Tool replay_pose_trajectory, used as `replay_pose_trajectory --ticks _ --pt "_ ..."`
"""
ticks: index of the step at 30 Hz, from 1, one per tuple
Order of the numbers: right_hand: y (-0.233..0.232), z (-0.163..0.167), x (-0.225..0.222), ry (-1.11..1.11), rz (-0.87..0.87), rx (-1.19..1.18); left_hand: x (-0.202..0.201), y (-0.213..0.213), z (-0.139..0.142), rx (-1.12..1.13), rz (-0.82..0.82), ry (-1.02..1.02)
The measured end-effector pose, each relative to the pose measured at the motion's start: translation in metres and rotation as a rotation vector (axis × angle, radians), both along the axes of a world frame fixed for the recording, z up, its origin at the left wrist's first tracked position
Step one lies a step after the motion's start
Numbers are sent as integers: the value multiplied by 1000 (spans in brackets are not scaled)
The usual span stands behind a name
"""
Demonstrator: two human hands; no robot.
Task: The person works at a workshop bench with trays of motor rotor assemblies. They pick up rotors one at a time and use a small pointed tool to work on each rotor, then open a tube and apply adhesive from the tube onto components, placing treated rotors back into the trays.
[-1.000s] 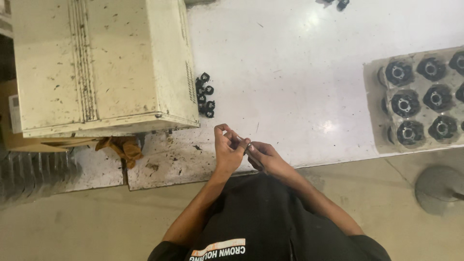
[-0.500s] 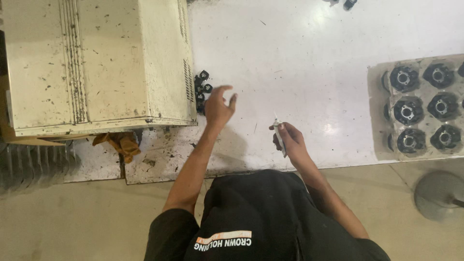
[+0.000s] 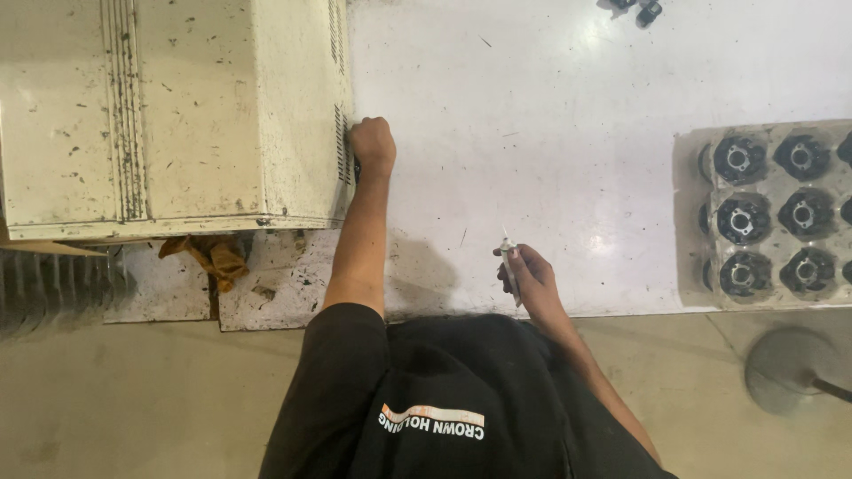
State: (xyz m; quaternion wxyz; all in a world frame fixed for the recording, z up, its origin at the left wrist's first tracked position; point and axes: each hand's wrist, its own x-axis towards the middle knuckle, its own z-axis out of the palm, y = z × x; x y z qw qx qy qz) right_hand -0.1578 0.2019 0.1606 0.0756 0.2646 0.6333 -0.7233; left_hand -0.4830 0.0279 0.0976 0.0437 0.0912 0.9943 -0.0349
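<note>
Pale slim syringe [image 3: 509, 257] upright in closed right hand [image 3: 530, 279]; left hand [image 3: 373, 145] fisted beside cream machine [image 3: 169, 106], contents unclear.

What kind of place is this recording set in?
Probably a small workshop or assembly bench. A worn white worktable holds a scuffed cream metal machine housing and a grey tray of identical black round parts. The right hand holds a thin tool.
</note>
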Motion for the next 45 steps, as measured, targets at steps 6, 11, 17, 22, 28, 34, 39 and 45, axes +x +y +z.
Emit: replay_pose_trajectory --ticks 6,11,17,22,28,34,39,45 --pt "4 5 -7 -76 -19 54 0 -6 -13 -63 15 0" --pt "-1 12 -13 -42 20 80 13 -8 -3 -60 -23 28" --pt "-5 2 -16 -7 48 57 87 17 21 371 -317 -122" --pt "-3 -16 -24 28 36 18 167 3 50 660 -527 -52" --pt "-8 -22 -29 75 86 31 205 -28 75 867 -502 11" --pt "-23 -21 -31 87 138 23 242 -49 62 961 -336 -57" --pt "-35 -22 -32 92 206 9 270 -83 19 924 -268 -47" --pt "-50 -20 -31 68 218 28 244 -237 -22 789 53 546"
